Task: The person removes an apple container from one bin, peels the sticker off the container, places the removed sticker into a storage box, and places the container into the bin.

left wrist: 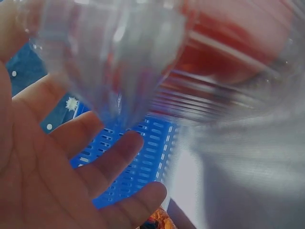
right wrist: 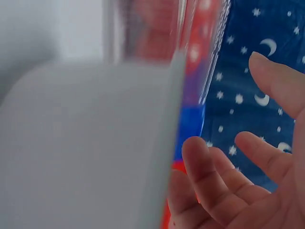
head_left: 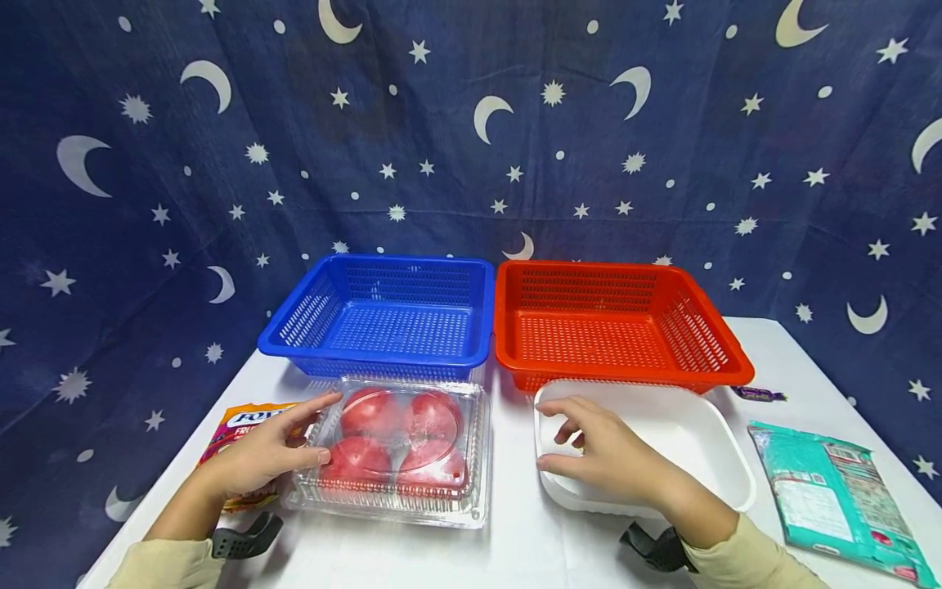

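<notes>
A clear lidded plastic box (head_left: 477,458) holding several round red fruits (head_left: 368,413) sits left of the middle of the table. At its left side is my left hand (head_left: 265,450), thumb and forefinger spread by the lid's edge; the left wrist view shows the other fingers (left wrist: 112,160) loose, away from the plastic. Whether the thumb or forefinger touches the box, I cannot tell. Over the left part of a white tray (head_left: 684,425) hovers my right hand (head_left: 607,450). Its fingers (right wrist: 205,179) are loosely bent and hold nothing.
Behind stand a blue basket (head_left: 401,327) and a red basket (head_left: 589,335), side by side. A FOX'S candy bag (head_left: 228,425) lies partly under the left hand. To the right lie a teal packet (head_left: 832,491) and a small purple-wrapped sweet (head_left: 758,394). A starry cloth (head_left: 441,188) hangs behind.
</notes>
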The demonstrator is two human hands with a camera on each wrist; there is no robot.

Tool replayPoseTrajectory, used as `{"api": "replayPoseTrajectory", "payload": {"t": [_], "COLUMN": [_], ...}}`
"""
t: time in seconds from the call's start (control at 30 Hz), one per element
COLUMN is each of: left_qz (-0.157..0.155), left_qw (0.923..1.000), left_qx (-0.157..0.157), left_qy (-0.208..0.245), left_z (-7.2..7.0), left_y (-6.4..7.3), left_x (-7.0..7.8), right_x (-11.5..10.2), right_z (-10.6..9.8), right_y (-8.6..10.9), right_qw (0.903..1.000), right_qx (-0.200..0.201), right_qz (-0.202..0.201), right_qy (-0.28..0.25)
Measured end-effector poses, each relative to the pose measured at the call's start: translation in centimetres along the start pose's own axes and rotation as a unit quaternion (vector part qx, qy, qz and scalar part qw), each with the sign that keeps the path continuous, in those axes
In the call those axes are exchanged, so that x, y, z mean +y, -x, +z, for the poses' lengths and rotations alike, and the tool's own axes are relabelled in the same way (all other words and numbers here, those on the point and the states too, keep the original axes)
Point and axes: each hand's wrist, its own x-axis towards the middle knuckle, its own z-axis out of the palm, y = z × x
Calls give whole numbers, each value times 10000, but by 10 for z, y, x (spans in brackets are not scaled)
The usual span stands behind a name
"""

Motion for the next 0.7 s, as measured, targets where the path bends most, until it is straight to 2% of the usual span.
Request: {"api": "replayPoseTrajectory", "payload": {"t": [0.3, 0.6, 0.7], "left_qz": [-18, 26, 16], "left_qw": [10000, 9996, 9999], "left_qx": [16, -14, 57], "left_qy": [40, 291, 85], "left_z": [0, -2, -4], "left_y": [2, 2, 3], "left_x": [0, -1, 1], "right_x": [-22, -30, -32], "right_z": [20, 31, 35], "right_y": [-15, -22, -25], "right_qw": [9991, 9980, 9974], "right_qx": [-304, -462, -550], "right_qz": [-55, -122, -160], "right_qy": [-300, -423, -444]}}
